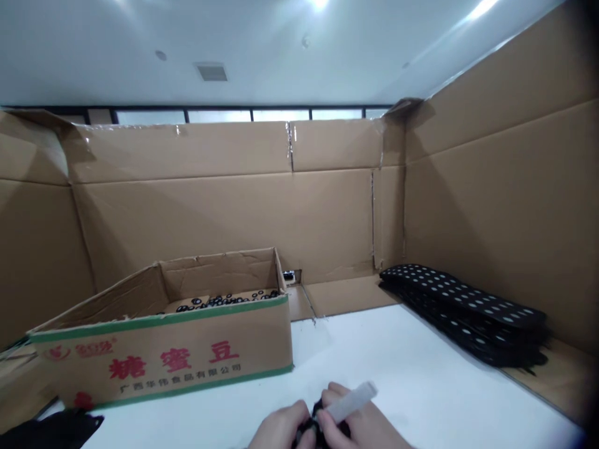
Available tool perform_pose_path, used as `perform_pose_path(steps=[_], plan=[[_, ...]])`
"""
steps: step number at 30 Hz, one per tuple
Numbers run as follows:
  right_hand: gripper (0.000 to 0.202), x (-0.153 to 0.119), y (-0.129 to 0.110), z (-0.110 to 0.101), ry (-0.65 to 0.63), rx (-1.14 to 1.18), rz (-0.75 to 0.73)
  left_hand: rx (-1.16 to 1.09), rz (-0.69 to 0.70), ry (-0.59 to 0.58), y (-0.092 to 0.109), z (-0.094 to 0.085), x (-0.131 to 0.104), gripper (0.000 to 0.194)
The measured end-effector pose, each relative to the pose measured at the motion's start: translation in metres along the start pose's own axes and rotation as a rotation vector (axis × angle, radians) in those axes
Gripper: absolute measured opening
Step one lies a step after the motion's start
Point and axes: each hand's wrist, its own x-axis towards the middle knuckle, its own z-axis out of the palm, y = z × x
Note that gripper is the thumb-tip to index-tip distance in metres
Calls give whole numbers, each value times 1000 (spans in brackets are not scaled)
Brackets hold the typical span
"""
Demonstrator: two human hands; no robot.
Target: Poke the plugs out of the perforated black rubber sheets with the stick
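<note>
Red "糖蜜豆" lettering point(175, 360) marks a green-edged brown cardboard box point(262, 340). Left fingers point(296, 413) grip a partly hidden black object point(319, 438); right fingers point(331, 429) clasp a flat whitish stick point(352, 401).

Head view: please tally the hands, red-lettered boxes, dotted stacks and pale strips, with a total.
Hands, left and right: 2
Box: 1
Stack: 1
Strip: 1
Total: 5
Not counted: the black material in the hands, mostly hidden.
</note>
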Motion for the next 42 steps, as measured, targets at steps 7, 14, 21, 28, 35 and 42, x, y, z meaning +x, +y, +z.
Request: perform_pose_path(steps=[7,14,21,28,35,42], plan=[[29,-9,-19,-14,47,410,112,-394,-35,122,10,-11,-15,16],[34,-3,-17,-17,118,640,182,-455,-58,176,11,-8,-16,26],[30,-3,-16,-18,106,668,199,-495,27,119,14,-15,-15,27],[28,-5,-17,-19,91,761,196,-627,44,-83,16,-17,-14,32],[35,-6,-14,-17,93,808,196,-743,-7,-156,11,-20,-13,33],[39,-6,-12,-13,35,991,231,-783,-2,-188,14,-24,-13,31]])
